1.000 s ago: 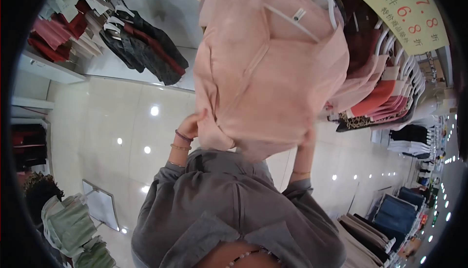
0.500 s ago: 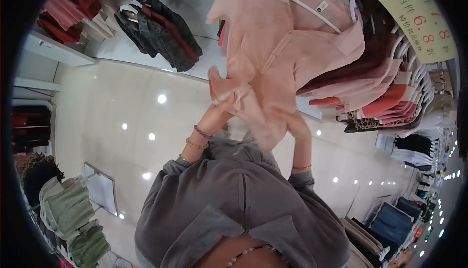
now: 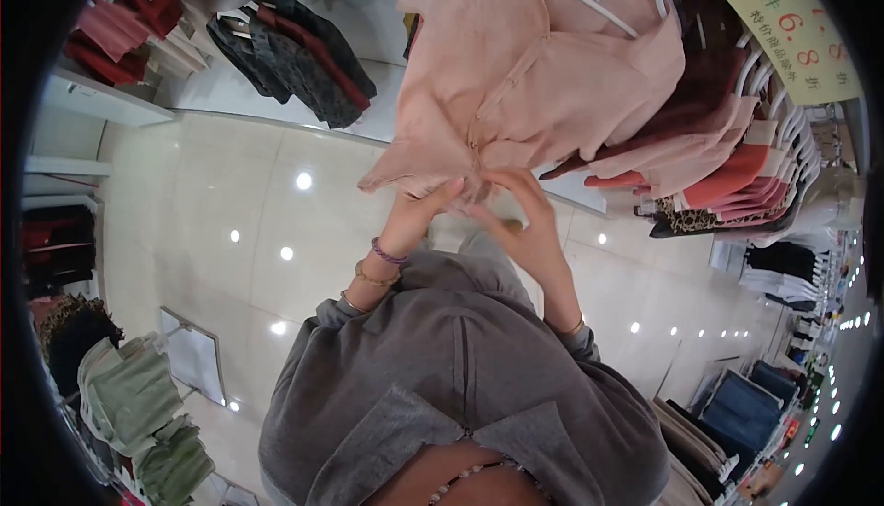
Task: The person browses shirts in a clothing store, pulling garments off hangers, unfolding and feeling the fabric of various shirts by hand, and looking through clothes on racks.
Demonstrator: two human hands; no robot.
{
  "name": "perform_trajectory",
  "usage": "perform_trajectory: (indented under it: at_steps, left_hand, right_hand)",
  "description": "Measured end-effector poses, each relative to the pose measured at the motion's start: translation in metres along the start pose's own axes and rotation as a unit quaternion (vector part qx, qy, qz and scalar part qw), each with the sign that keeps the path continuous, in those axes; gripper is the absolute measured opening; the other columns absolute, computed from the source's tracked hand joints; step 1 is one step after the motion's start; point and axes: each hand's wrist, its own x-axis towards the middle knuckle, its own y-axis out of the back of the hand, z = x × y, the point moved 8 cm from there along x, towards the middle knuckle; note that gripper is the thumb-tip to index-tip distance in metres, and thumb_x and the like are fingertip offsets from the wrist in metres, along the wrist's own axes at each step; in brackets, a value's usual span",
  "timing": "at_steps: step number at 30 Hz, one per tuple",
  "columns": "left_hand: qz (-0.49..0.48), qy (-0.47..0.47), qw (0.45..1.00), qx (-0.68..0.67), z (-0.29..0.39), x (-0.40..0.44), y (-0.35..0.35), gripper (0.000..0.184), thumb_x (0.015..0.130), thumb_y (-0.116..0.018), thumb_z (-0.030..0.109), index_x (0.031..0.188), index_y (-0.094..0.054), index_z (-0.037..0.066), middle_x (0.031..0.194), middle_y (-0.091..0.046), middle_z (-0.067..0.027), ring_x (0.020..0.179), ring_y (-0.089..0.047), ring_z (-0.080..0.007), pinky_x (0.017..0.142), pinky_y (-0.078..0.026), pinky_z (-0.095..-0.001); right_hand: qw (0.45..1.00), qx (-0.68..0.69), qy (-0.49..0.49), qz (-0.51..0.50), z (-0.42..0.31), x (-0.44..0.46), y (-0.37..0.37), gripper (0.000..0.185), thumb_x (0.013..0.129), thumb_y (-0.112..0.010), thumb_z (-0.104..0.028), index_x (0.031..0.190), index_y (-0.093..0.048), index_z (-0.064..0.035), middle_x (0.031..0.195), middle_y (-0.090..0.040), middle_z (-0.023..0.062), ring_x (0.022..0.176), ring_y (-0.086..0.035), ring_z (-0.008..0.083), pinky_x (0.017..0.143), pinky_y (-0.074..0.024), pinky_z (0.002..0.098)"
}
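A pink button-front shirt [image 3: 479, 55] hangs on a white hanger [image 3: 589, 4] in front of me, its lower front gathered. My left hand [image 3: 422, 216] is closed on the bottom hem, thumb lying on the cloth. At the lower end of the button placket, my right hand [image 3: 527, 225] has its fingertips on the gathered fabric, finger and thumb on either side of a fold. The exact pinch point is partly hidden by cloth.
On the right, a rack holds pink, red and leopard-print clothes [image 3: 709, 179] below a yellow sale sign [image 3: 783, 23]. Dark patterned garments [image 3: 295, 55] hang at upper left. Green clothes [image 3: 133, 395] hang at lower left, folded jeans [image 3: 741, 409] at lower right. Glossy tiles [image 3: 212, 230] cover the floor.
My right hand has moved up and inward from the loose right side of the hem to the placket's end. The shirt's lower part has spread leftward, and my left hand still grips the hem.
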Motion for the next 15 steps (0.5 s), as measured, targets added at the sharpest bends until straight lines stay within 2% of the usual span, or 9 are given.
perform_trajectory:
  at_steps: [2, 3, 6, 9, 12, 15]
  left_hand:
    - [-0.024, 0.009, 0.999, -0.035, -0.002, -0.002, -0.007, 0.020, 0.090, -0.055, 0.016, 0.099, -0.063, 0.000, 0.088, -0.064, -0.0048, 0.078, -0.061, -0.0110, 0.067, -0.050, -0.0218]
    - [-0.036, 0.013, 0.998, -0.053, -0.003, -0.003, -0.009, 0.020, 0.090, -0.055, 0.016, 0.098, -0.064, 0.000, 0.089, -0.064, -0.0053, 0.078, -0.061, -0.0111, 0.066, -0.050, -0.0218]
    - [-0.017, 0.000, 1.000, 0.006, -0.010, -0.004, -0.003, 0.021, 0.091, -0.054, 0.016, 0.100, -0.063, -0.001, 0.093, -0.064, -0.0065, 0.082, -0.062, -0.0129, 0.070, -0.051, -0.0238]
    - [-0.024, 0.008, 0.999, 0.029, -0.011, -0.009, 0.001, 0.022, 0.091, -0.053, 0.014, 0.104, -0.061, -0.002, 0.101, -0.063, -0.0088, 0.090, -0.061, -0.0161, 0.080, -0.050, -0.0284]
    - [0.053, -0.015, 0.998, -0.029, -0.013, -0.016, 0.014, 0.019, 0.087, -0.059, 0.015, 0.097, -0.064, 0.000, 0.089, -0.064, -0.0021, 0.084, -0.058, -0.0086, 0.075, -0.047, -0.0243]
    - [0.017, -0.037, 0.999, 0.006, -0.003, -0.026, 0.024, 0.018, 0.087, -0.060, 0.015, 0.096, -0.064, 0.001, 0.089, -0.063, -0.0002, 0.082, -0.057, -0.0074, 0.071, -0.046, -0.0230]
  right_hand:
    - [0.998, -0.055, 0.042, -0.003, -0.011, 0.003, -0.011, 0.037, 0.073, -0.067, -0.005, 0.109, -0.056, -0.0024, 0.099, -0.057, 0.0128, 0.093, -0.056, 0.0270, 0.082, -0.0441, 0.0329]
    - [0.998, -0.057, 0.027, -0.017, -0.002, 0.002, -0.014, 0.039, 0.073, -0.067, -0.007, 0.110, -0.055, -0.0034, 0.101, -0.057, 0.0131, 0.093, -0.056, 0.0280, 0.081, -0.0435, 0.0342]
    - [0.997, -0.062, -0.009, -0.052, 0.018, -0.002, -0.022, 0.044, 0.071, -0.065, -0.010, 0.113, -0.053, -0.0053, 0.106, -0.056, 0.0141, 0.094, -0.054, 0.0305, 0.081, -0.0421, 0.0373]
    - [0.995, -0.074, -0.021, -0.055, 0.020, -0.003, -0.025, 0.045, 0.070, -0.064, -0.009, 0.113, -0.053, -0.0051, 0.107, -0.056, 0.0154, 0.097, -0.053, 0.0312, 0.083, -0.0417, 0.0386]
    - [0.994, -0.103, -0.018, -0.038, 0.022, -0.002, -0.026, 0.044, 0.072, -0.062, -0.006, 0.114, -0.053, -0.0040, 0.104, -0.058, 0.0157, 0.097, -0.054, 0.0314, 0.085, -0.0421, 0.0367]
    - [0.994, -0.098, -0.021, -0.034, 0.036, -0.002, -0.023, 0.038, 0.077, -0.056, 0.000, 0.115, -0.053, -0.0013, 0.103, -0.059, 0.0153, 0.097, -0.056, 0.0289, 0.085, -0.0427, 0.0309]
